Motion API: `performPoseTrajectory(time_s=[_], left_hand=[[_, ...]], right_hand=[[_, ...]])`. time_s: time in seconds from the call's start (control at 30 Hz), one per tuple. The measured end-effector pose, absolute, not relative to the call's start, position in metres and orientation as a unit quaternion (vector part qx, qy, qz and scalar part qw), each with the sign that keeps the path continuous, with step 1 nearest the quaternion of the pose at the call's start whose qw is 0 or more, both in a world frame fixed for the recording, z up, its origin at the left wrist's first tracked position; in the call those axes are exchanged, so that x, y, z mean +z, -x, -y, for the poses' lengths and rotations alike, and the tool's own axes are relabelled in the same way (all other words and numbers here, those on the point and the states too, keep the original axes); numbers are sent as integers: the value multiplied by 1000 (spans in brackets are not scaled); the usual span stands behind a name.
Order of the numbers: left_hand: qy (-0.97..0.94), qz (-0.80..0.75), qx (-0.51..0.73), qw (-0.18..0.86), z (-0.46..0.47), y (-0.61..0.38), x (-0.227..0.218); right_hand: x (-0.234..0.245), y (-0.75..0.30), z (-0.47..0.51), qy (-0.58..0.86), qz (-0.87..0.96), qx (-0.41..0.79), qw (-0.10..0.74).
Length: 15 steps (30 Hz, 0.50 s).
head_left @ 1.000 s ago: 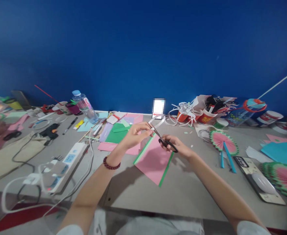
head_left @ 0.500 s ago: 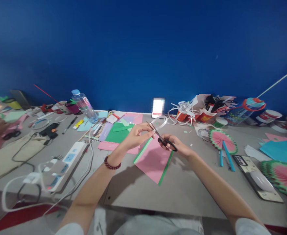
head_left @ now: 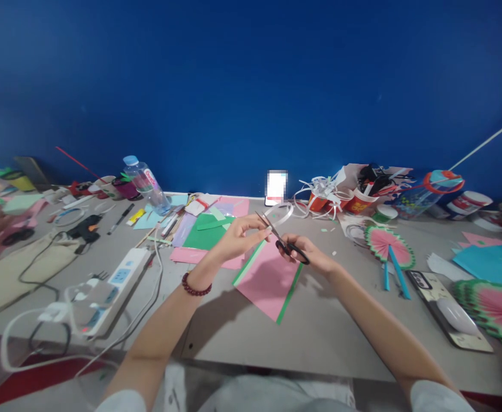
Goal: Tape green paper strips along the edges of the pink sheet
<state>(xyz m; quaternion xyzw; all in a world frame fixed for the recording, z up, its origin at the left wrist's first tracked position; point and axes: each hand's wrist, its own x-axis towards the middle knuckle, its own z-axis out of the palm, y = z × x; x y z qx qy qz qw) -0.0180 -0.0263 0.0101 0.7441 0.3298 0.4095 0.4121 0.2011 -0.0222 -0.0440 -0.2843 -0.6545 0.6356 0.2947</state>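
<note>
At frame centre my left hand (head_left: 238, 237) pinches the thin white paper strip (head_left: 279, 213) between closed fingertips, taut for the blades. My right hand (head_left: 310, 257) grips the black-handled scissors (head_left: 283, 244), fingers clamped through the loops, above the pink green-edged sheet (head_left: 268, 281)

I see a grey surface (head_left: 328, 326) crowded with craft stuff. Below my left hand (head_left: 238, 237) and right hand (head_left: 309, 257) a pink sheet (head_left: 268, 280) edged in green lies flat on it. Just beyond the left hand is a green sheet (head_left: 206, 232). Well left of that hand are a white power strip (head_left: 109, 286) with cables, a black glue gun (head_left: 86, 228) and a water bottle (head_left: 146, 183). Right of the right hand lie a pink paper fan (head_left: 388, 246) and a blue sheet (head_left: 491, 263)
</note>
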Motion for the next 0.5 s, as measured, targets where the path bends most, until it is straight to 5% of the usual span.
performPoseTrajectory(time_s=[0.5], left_hand=[[-744, -318, 417, 413, 26, 19, 12]], right_hand=[[-46, -200, 23, 273, 647, 641, 310]])
